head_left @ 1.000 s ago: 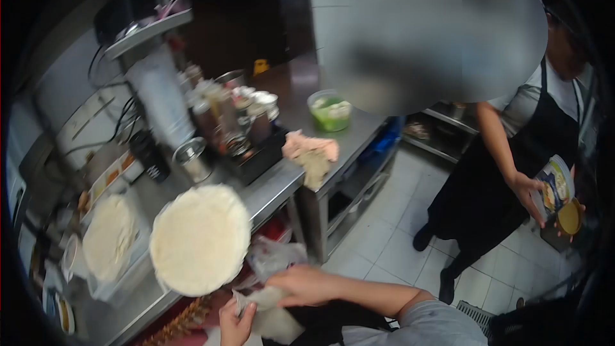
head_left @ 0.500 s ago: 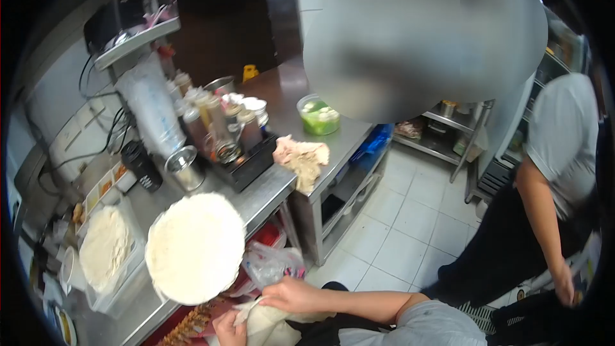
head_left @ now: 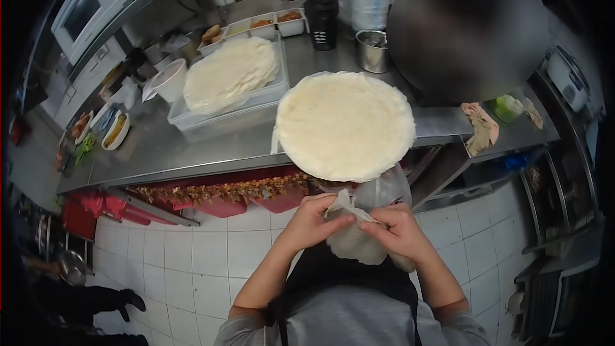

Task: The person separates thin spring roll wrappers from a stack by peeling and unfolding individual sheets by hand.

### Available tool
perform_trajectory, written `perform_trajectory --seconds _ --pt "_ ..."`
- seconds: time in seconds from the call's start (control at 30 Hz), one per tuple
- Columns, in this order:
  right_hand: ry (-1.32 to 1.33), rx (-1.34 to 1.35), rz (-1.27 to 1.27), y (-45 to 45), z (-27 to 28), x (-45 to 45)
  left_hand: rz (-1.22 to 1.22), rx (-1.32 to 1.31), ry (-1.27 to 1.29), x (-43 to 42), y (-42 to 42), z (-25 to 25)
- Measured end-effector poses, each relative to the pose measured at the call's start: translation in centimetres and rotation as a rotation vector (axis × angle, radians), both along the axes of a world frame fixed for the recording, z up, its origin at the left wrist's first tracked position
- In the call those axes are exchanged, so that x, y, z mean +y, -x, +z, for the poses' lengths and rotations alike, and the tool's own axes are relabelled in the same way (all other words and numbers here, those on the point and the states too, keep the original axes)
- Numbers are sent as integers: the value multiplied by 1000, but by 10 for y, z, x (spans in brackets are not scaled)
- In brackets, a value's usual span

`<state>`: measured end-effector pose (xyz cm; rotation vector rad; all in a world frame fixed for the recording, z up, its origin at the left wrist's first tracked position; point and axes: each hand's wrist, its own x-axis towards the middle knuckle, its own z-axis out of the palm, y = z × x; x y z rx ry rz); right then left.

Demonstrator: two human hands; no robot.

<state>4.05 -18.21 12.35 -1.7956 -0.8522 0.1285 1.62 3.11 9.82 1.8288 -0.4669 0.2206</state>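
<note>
My left hand (head_left: 320, 221) and my right hand (head_left: 392, 227) are in front of my body, below the counter edge. Both pinch the upper edge of a limp, pale dough sheet (head_left: 359, 243), which hangs in folds over the dark apron. Just beyond them, a thick round stack of dough sheets (head_left: 346, 125) overhangs the counter's front edge. To its left, another pile of thin dough sheets (head_left: 232, 70) lies on a clear plastic container (head_left: 224, 112). Neither hand touches the stack or the pile.
The steel counter (head_left: 173, 147) carries a black cup (head_left: 321, 22), a metal pot (head_left: 371, 51), white food trays (head_left: 261, 25) and a white tub (head_left: 170, 80). A clear plastic bag (head_left: 387, 189) hangs below the edge. Crumpled cloths (head_left: 479, 129) lie at right. Part of another person (head_left: 83, 298) shows lower left.
My view has swung left and down, so the counter now runs across in front of me. The dough sheet stays in both hands. The co-worker at right has left view.
</note>
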Motion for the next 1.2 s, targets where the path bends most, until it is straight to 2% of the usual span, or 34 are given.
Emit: perform_trajectory --seconds 0.07,0.13,0.27,0.4,0.53,0.73,0.8,0.97,1.17,1.2 --pt "-37 -62 -36 -2 -2 5 0 77 58 2 -4 -7" --pt "-103 -177 -123 -6 -9 10 15 68 -73 4 -3 -5" --pt "297 -67 -68 0 0 17 -10 -28 -194 1 -3 -10" --pt "169 8 -114 -10 -18 20 158 -166 -104 6 -3 -14" --pt "35 182 -179 -19 -30 6 368 -96 -100 20 -2 -22" --pt "-237 406 -198 -18 -28 -18 548 -73 41 39 2 -28" --pt "-276 425 -211 -20 -25 -27 604 -79 101 45 4 -29" --pt "-333 410 -189 -20 -5 -47 651 -134 64 70 21 -10" --pt "-293 328 -116 -30 34 -54 777 -255 70 103 42 18" --pt "-275 304 -101 -37 40 -55 822 -258 0 115 47 19"
